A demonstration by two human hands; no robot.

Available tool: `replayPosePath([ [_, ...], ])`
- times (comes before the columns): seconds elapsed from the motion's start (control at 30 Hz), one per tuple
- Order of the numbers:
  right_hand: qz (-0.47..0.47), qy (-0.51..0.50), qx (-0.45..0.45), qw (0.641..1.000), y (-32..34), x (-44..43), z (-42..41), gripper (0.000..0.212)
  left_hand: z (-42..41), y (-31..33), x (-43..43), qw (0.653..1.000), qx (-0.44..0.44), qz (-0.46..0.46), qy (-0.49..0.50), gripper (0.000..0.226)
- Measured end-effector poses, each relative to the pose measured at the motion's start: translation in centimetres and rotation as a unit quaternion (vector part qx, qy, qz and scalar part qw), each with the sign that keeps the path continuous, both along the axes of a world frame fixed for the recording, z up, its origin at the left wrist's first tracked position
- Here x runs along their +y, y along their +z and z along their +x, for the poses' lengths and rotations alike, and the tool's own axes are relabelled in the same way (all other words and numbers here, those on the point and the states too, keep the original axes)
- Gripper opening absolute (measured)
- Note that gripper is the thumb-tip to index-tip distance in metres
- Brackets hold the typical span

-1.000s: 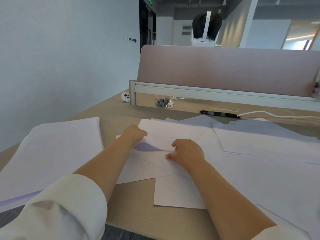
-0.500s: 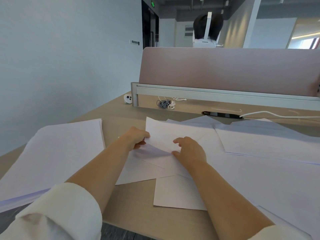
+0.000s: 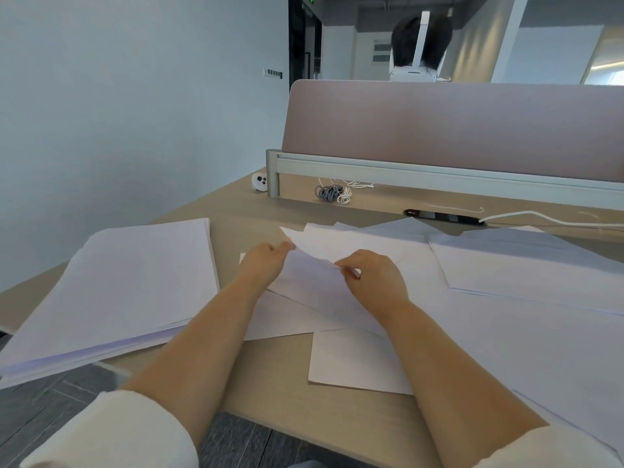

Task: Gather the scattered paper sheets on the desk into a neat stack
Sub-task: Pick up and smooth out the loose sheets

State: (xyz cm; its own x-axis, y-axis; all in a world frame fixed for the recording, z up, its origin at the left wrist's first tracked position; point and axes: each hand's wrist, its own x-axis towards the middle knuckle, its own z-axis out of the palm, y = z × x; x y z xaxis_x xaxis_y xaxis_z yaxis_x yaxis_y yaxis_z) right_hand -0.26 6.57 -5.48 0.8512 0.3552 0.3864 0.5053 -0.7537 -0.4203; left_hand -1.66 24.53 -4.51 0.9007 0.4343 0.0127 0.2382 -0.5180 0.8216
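Head view: your left hand (image 3: 266,261) and right hand (image 3: 374,282) each pinch an edge of a thin white paper sheet (image 3: 337,246), raised just over the loose white sheets (image 3: 290,319) beneath them. Lift it flat, carry it to the thick white paper stack (image 3: 135,282) left of your left hand, and square its corners there.

left hand (image 3: 261,261): fingertips hidden behind the corner of the lifted sheet (image 3: 337,244) it pinches. right hand (image 3: 374,282): pinches the same sheet's edge, finger pads unseen. stack (image 3: 128,285) left of the left hand: near corner cut off by the frame. loose sheets (image 3: 540,265) right of the right hand run out of frame. small white object (image 3: 260,181) beyond the left hand: too small to identify.
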Motion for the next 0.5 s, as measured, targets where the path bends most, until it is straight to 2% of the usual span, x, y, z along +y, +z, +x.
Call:
replayPosePath([
  [0.1, 0.018, 0.004, 0.031, 0.999, 0.3, -0.7, 0.2, 0.025, 0.2, -0.6, 0.5, 0.993, 0.038, 0.112, 0.024, 0.034],
  [0.2, 0.018, 0.007, 0.038, 0.999, 0.8, -1.2, 0.1, 0.018, 0.9, -1.0, 1.5, 0.985, 0.073, 0.15, 0.036, 0.028],
  [0.27, -0.004, -0.003, 0.036, 0.999, 1.0, -1.4, 0.3, 0.014, 1.2, -1.2, 2.1, 0.989, 0.084, 0.116, 0.037, 0.027],
  [0.33, -0.055, -0.019, 0.06, 0.996, 1.2, -1.5, 0.5, 0.027, 1.2, -1.3, 2.5, 0.996, 0.072, 0.042, 0.038, 0.02],
  [0.4, -0.097, -0.034, 0.111, 0.988, 1.3, -1.5, 0.5, 0.029, 0.9, -1.4, 2.3, 0.998, 0.044, -0.017, 0.046, 0.014],
  [0.47, -0.154, -0.045, 0.161, 0.974, 1.5, -1.5, 0.2, 0.014, 0.6, -1.3, 2.2, 0.997, 0.025, -0.056, 0.047, 0.026],
  [0.5, -0.193, -0.05, 0.18, 0.963, 1.6, -1.4, -0.1, 0.022, 0.4, -1.2, 2.1, 0.997, 0.027, -0.066, 0.043, 0.037],
])
